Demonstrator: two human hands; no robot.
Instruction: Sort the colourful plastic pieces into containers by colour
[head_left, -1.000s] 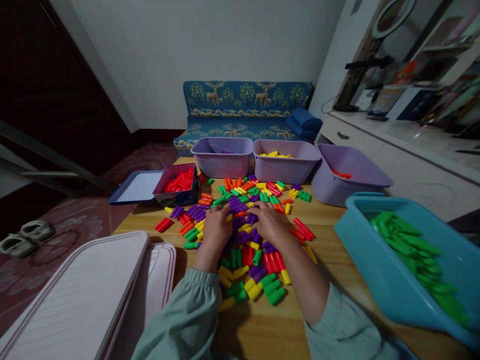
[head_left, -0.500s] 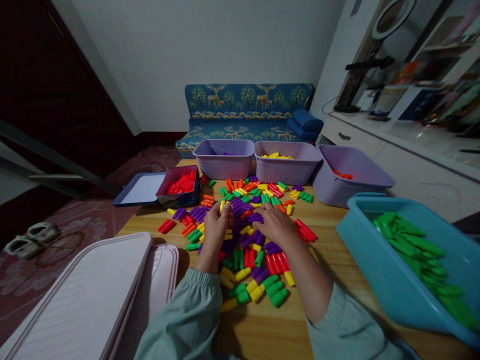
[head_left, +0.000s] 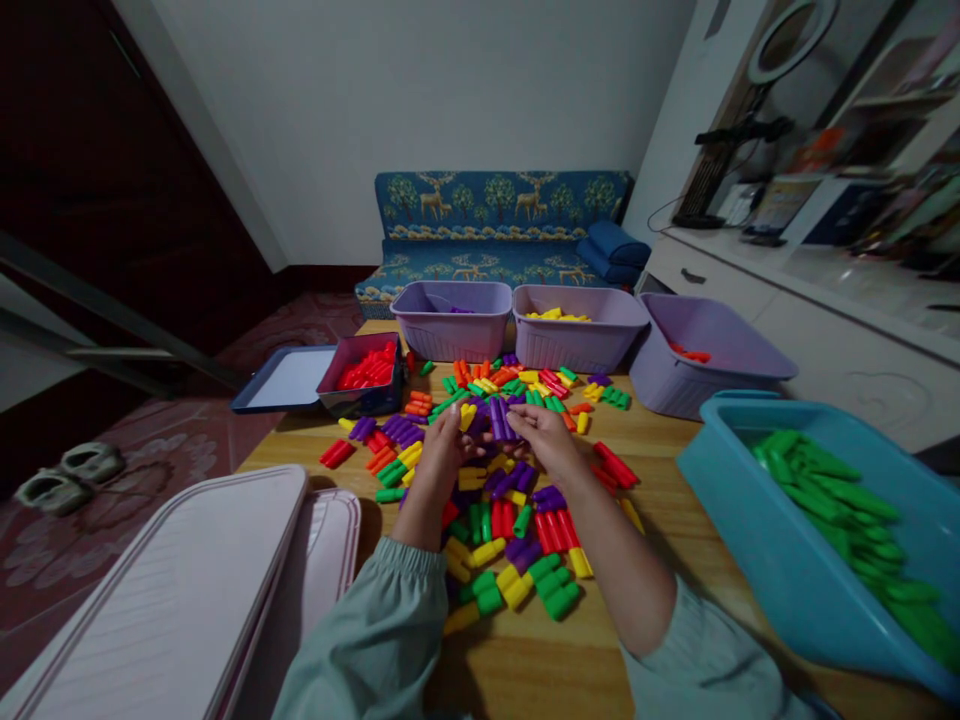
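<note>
My left hand is closed on a yellow plastic piece, its thumb up against it. My right hand pinches a joined row of purple plastic pieces from the right. The two hands are close together above the pile, and the left fingers partly underlie the purple row. Around and below them lie many finger-shaped pieces in several colours, among them a green cluster, a red row and loose yellow pieces. Part of the pile is hidden by my hands.
Lilac bins line the table's back. A teal bin of green pieces stands right. A small box of red pieces is at the left beside its lid. White lids lie front left.
My right hand has lifted the purple row from the pile and brought it toward my left hand. My left hand has moved slightly right and turned, still with the yellow piece.
</note>
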